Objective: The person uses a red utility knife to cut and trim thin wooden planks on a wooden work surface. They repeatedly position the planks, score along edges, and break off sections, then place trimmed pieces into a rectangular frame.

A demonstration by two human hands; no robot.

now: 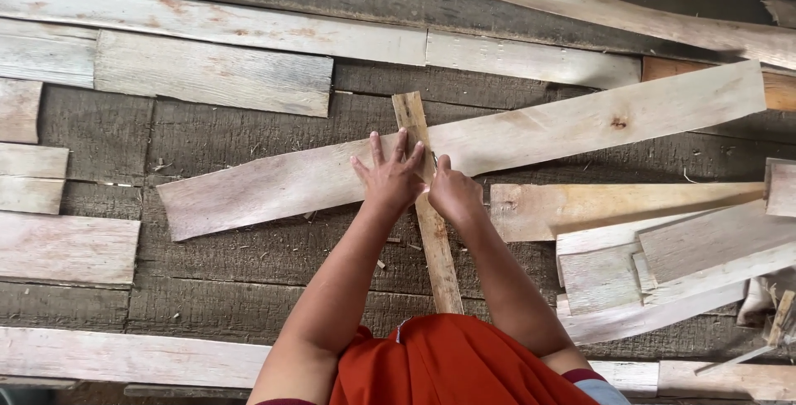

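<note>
Hands meet at the crossing of two pieces of wood on a weathered plank floor (pixel 249 264). The left hand (pixel 391 174) lies flat, fingers (pixel 377 150) spread wide, pressing a narrow wooden strip (pixel 434 243) onto a long pale board (pixel 531 135) that slants across the floor beneath it. The right hand (pixel 453 192) sits just beside it, touching the strip, its fingers curled; whether they grip anything cannot be told. The strip runs from the person's red garment (pixel 452 363) up past the board. Loose offcut boards (pixel 663 256) lie stacked to the right.
</note>
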